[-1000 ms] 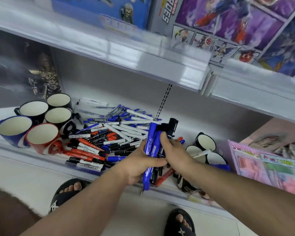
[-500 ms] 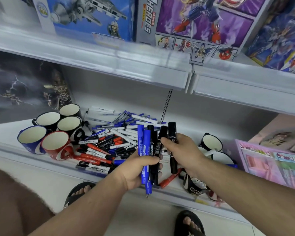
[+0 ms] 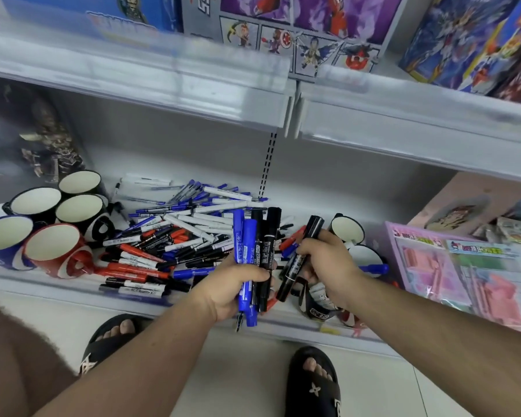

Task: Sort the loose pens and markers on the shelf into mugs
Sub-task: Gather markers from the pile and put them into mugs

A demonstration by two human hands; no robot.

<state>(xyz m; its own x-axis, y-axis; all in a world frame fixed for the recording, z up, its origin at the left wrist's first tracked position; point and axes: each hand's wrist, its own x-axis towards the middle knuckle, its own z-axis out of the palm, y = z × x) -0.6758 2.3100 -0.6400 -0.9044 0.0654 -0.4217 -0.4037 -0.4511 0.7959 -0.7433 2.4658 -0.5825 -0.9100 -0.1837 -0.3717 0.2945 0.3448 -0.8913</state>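
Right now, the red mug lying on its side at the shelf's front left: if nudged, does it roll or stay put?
The red mug lies tipped, mouth toward the camera, so its round wall could probably rock. Its handle rests low against the shelf and likely stops a full roll. The blue mug sits tight beside it, probably blocking leftward movement. It looks ceramic: likely rigid, chippable.

Markers (image 3: 254, 251) in fist (pile (image 3: 175, 236) behind)

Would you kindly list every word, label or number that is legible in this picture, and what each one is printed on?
None can be read with certainty.
Black marker in the right hand: white label print, blurred.
Marker bundle in the left hand: labels blurred.
Toy boxes: lettering cut off.
Pink packet: print too small.
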